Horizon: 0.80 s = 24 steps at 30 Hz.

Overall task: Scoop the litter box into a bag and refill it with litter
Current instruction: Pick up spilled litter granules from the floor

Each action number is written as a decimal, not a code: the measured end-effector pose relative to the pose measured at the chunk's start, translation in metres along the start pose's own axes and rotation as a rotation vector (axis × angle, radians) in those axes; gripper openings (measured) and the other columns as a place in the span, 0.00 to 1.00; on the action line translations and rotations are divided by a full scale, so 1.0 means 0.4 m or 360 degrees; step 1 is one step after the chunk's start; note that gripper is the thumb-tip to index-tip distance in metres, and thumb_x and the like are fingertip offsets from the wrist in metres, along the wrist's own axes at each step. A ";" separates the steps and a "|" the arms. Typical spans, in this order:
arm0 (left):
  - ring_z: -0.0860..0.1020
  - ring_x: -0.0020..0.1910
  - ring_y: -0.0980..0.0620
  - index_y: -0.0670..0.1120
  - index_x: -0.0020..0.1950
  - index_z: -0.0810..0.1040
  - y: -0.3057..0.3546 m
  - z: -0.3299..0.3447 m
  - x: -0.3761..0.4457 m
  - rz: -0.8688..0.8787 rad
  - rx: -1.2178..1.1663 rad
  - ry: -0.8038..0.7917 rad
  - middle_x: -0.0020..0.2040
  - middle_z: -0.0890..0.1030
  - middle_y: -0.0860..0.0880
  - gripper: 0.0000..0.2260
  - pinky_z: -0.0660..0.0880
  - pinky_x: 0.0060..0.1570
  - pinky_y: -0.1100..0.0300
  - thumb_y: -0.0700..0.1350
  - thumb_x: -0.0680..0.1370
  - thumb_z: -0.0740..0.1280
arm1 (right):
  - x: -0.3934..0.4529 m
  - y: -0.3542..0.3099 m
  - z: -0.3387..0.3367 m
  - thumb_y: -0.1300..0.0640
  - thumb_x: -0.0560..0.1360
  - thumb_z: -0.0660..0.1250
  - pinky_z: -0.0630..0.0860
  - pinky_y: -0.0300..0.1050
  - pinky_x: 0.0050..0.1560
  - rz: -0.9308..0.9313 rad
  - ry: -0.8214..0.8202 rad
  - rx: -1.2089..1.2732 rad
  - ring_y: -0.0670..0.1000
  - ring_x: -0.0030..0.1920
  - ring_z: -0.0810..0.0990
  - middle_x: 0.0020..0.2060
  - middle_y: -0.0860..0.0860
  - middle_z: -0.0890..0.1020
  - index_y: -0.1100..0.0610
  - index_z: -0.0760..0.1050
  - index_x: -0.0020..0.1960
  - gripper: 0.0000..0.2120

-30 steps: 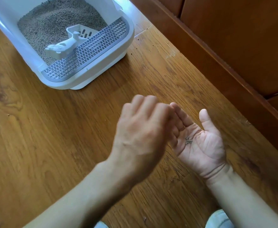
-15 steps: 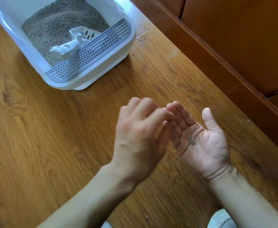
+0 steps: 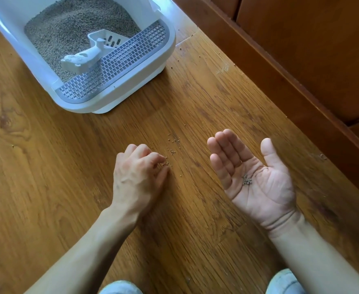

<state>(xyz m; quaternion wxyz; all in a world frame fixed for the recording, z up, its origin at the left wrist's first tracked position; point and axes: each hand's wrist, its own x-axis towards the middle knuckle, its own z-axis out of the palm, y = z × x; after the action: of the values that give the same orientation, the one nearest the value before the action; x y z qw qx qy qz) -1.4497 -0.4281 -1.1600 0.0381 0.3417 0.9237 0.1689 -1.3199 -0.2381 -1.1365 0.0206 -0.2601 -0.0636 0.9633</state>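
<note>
Our right hand (image 3: 253, 179) lies flat open, cupping litter bits (image 3: 247, 180); tip it and they spill. Our left hand (image 3: 137, 177) curls, pinching floor bits (image 3: 165, 164).

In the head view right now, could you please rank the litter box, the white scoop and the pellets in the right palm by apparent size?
1. Litter box, though cropped
2. White scoop
3. Palm pellets in right hand
</note>
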 end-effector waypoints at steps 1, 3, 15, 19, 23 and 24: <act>0.75 0.43 0.46 0.47 0.46 0.87 0.001 0.005 -0.001 -0.0001 0.0011 -0.0004 0.42 0.80 0.48 0.09 0.74 0.40 0.49 0.47 0.70 0.79 | -0.001 0.002 -0.001 0.34 0.80 0.48 0.62 0.55 0.75 -0.0008 0.0011 -0.0016 0.61 0.74 0.67 0.69 0.64 0.73 0.67 0.67 0.71 0.39; 0.75 0.43 0.46 0.46 0.46 0.86 0.000 0.013 0.000 0.0013 0.0031 -0.0005 0.42 0.80 0.48 0.09 0.75 0.40 0.48 0.47 0.70 0.79 | -0.004 0.001 -0.004 0.34 0.80 0.48 0.62 0.55 0.75 -0.0015 0.0017 -0.0010 0.61 0.74 0.67 0.69 0.64 0.73 0.67 0.67 0.72 0.39; 0.73 0.42 0.46 0.44 0.43 0.80 -0.002 0.038 0.022 0.0280 0.0233 0.0031 0.43 0.78 0.47 0.07 0.71 0.40 0.51 0.45 0.79 0.67 | 0.006 0.007 -0.013 0.34 0.81 0.47 0.61 0.55 0.75 0.0032 -0.0110 0.0042 0.61 0.74 0.66 0.69 0.64 0.72 0.67 0.67 0.72 0.39; 0.73 0.44 0.46 0.44 0.45 0.79 0.009 0.036 0.033 0.0288 0.0298 -0.0016 0.44 0.78 0.46 0.07 0.70 0.42 0.51 0.46 0.80 0.66 | 0.005 0.005 -0.017 0.33 0.81 0.46 0.61 0.55 0.76 0.0033 -0.0134 0.0050 0.61 0.74 0.66 0.69 0.64 0.72 0.67 0.67 0.72 0.39; 0.74 0.44 0.47 0.45 0.48 0.78 0.049 0.004 0.026 0.0097 -0.0016 0.0038 0.45 0.77 0.47 0.08 0.74 0.42 0.49 0.47 0.80 0.62 | 0.001 -0.002 -0.014 0.34 0.81 0.46 0.61 0.55 0.75 0.0056 -0.0116 0.0067 0.61 0.74 0.66 0.69 0.64 0.72 0.67 0.67 0.72 0.39; 0.74 0.44 0.48 0.45 0.48 0.78 0.066 -0.008 0.024 0.0072 -0.0104 0.0094 0.45 0.77 0.48 0.08 0.75 0.42 0.49 0.48 0.80 0.62 | 0.000 -0.003 -0.012 0.34 0.81 0.47 0.61 0.55 0.75 0.0061 -0.0136 0.0061 0.61 0.74 0.66 0.69 0.64 0.72 0.67 0.67 0.72 0.39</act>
<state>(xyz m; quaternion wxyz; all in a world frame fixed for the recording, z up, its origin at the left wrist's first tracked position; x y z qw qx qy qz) -1.4414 -0.4039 -1.1474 0.0182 0.3558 0.9105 0.2097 -1.3174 -0.2363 -1.1404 0.0044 -0.2196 -0.0409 0.9747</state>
